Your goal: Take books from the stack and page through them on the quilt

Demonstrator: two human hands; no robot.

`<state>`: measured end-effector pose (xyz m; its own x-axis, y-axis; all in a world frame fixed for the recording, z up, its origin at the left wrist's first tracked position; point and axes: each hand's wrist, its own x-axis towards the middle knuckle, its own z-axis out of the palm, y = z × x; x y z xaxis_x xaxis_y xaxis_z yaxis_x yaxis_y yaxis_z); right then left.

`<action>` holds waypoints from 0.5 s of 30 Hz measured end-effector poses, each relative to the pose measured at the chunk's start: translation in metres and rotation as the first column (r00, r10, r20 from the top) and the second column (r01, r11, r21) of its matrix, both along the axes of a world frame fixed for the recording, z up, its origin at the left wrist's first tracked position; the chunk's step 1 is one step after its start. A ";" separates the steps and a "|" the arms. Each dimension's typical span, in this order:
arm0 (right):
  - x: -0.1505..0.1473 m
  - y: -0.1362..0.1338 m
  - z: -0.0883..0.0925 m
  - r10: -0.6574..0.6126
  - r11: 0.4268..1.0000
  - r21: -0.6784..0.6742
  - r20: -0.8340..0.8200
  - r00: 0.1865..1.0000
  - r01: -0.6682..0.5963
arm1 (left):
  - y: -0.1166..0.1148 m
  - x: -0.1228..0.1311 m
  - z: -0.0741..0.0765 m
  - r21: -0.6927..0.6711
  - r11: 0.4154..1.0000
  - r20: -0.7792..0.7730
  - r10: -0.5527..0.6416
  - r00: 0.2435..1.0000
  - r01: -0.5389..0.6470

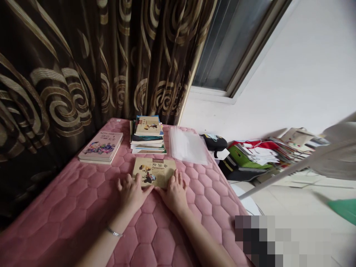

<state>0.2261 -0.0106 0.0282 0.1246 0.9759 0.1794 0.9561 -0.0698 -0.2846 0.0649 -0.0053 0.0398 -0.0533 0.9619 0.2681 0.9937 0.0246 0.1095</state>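
Note:
A thin beige book [154,171] with a cartoon cover lies flat on the pink quilted surface [83,200]. My left hand [132,191] rests palm down at the book's near left corner, fingers stretched onto its edge. My right hand [174,191] lies flat at the near right corner, fingertips touching the cover. Both hands are open and grip nothing. A thin bracelet sits on my left wrist.
Behind the book stands a stack of books [148,135], with a pink book pile [101,147] to its left and clear plastic sleeves [187,145] to its right. A dark patterned curtain [83,66] hangs behind. Books and papers [258,154] clutter the floor at right.

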 end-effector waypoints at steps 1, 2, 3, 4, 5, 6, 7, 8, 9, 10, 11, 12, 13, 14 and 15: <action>-0.001 0.000 0.000 0.000 1.000 0.004 0.003 1.000 0.000 | 0.000 0.000 -0.001 0.015 1.000 -0.008 0.000 1.000 0.001; -0.001 0.000 0.000 -0.002 1.000 0.007 0.007 1.000 0.002 | 0.000 0.000 -0.002 0.025 1.000 -0.013 -0.002 1.000 0.002; 0.000 0.000 0.000 -0.002 1.000 0.007 0.010 1.000 0.002 | 0.000 0.000 -0.002 0.031 1.000 -0.015 -0.006 1.000 0.006; 0.001 0.000 0.000 -0.002 1.000 0.006 0.013 1.000 0.002 | 0.000 -0.001 -0.002 0.031 0.999 -0.014 -0.010 1.000 0.011; 0.003 -0.001 0.000 -0.004 1.000 0.003 0.014 1.000 0.004 | 0.000 -0.002 -0.002 0.029 0.999 -0.011 -0.015 1.000 0.015; 0.005 0.000 0.000 -0.005 1.000 -0.003 0.015 1.000 0.005 | 0.001 -0.004 -0.003 0.027 0.999 -0.006 -0.021 1.000 0.021; 0.008 0.000 0.001 -0.006 1.000 -0.010 0.015 1.000 0.006 | 0.001 -0.007 -0.003 0.022 0.999 0.002 -0.030 1.000 0.030; 0.012 0.000 0.002 -0.005 1.000 -0.015 0.012 1.000 0.005 | 0.002 -0.010 -0.003 0.016 0.999 0.012 -0.042 0.999 0.042; 0.016 0.001 0.004 0.002 1.000 -0.018 0.003 1.000 -0.002 | 0.004 -0.014 -0.003 0.007 0.998 0.027 -0.059 0.998 0.058; 0.021 0.002 0.006 0.018 1.000 -0.022 -0.015 1.000 -0.018 | 0.006 -0.018 -0.002 -0.008 0.997 0.048 -0.077 0.996 0.077; 0.026 0.003 0.009 0.039 0.999 -0.024 -0.041 0.998 -0.040 | 0.008 -0.023 -0.002 -0.024 0.995 0.077 -0.097 0.992 0.099; 0.031 0.005 0.011 0.061 0.998 -0.021 -0.072 0.996 -0.063 | 0.011 -0.029 -0.001 -0.042 0.991 0.111 -0.120 0.987 0.125; 0.036 0.006 0.014 0.086 0.996 -0.015 -0.105 0.991 -0.088 | 0.014 -0.034 0.000 -0.060 0.987 0.151 -0.142 0.978 0.152; 0.041 0.007 0.017 0.115 0.993 -0.008 -0.135 0.984 -0.118 | 0.016 -0.039 0.001 -0.075 0.981 0.191 -0.163 0.968 0.180; 0.047 0.008 0.020 0.150 0.988 0.000 -0.160 0.976 -0.152 | 0.019 -0.044 0.002 -0.089 0.975 0.229 -0.181 0.956 0.206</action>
